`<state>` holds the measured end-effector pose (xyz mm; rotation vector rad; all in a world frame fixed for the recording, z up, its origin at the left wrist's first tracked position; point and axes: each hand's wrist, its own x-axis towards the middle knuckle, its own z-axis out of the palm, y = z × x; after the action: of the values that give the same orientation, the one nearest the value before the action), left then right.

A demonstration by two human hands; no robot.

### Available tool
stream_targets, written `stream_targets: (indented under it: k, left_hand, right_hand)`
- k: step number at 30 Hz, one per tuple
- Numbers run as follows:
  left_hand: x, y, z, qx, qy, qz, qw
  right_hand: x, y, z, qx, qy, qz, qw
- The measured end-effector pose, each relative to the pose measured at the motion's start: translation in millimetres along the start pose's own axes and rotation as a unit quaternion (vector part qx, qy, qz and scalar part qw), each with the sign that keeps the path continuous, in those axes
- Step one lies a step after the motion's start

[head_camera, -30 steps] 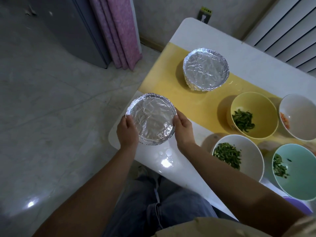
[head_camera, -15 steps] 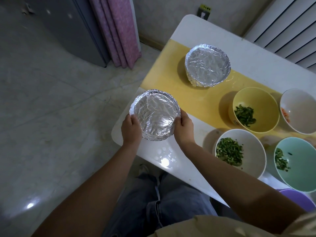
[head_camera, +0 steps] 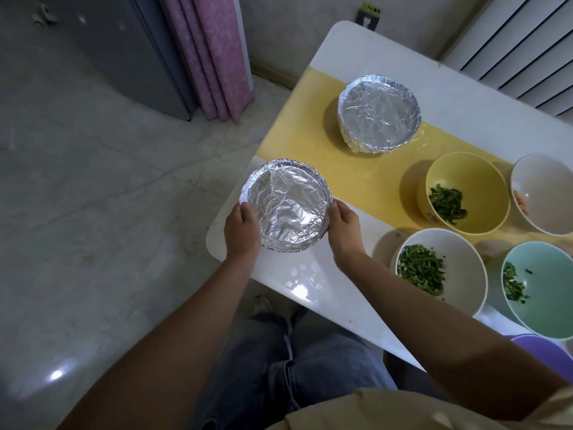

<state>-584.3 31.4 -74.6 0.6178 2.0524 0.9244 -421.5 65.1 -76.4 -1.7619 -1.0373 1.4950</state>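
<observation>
left hand [head_camera: 242,231], right hand [head_camera: 344,228], fingers curled gripping foil-covered bowl [head_camera: 286,209]

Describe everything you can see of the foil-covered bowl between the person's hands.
The foil-covered bowl is round, its top sealed with crinkled, shiny silver foil folded down over the rim and sides. Its contents are hidden. It is level, over the near left corner of the white table. Whether it rests there or is lifted is unclear. The left hand holds its left side and the right hand its right side.
</observation>
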Motion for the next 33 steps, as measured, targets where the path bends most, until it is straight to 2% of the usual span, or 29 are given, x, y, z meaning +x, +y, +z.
stream_targets:
  k: [3, 5, 9, 12, 15, 20, 27, 33]
  left_hand:
    - [-2, 4, -8, 0.008, -0.038, -0.011, 0.999]
    - [-3, 5, -12, 0.005, -0.054, -0.024, 0.998]
    - [-8, 0, -17, 0.012, -0.019, -0.028, 0.999]
    - [-13, -4, -18, 0.024, -0.008, 0.029, 0.999]
    - [-8, -6, -17, 0.089, -0.007, 0.084, 0.992]
    - [-1, 0, -19, 0.143, -0.024, 0.089, 0.985]
    - [8, 1, -22, 0.000, -0.134, -0.053, 0.990]
    - [15, 14, -14, -0.143, -0.106, -0.128, 0.976]
  right_hand:
    - [1, -6, -10, 0.029, -0.050, 0.016, 0.998]
    - [-3, -10, -13, 0.038, -0.050, 0.041, 0.997]
    - [-15, -15, -15, 0.018, -0.002, 0.167, 0.986]
    - [-25, -18, -15, 0.049, -0.057, 0.242, 0.967]
    - [-28, -18, -5, 0.057, -0.046, 0.245, 0.967]
    - [-30, -18, 7, 0.090, -0.002, 0.249, 0.964]
    - [-29, -12, 8, 0.147, 0.028, 0.236, 0.960]
    - [-10, -23, -4, 0.083, -0.020, 0.202, 0.976]
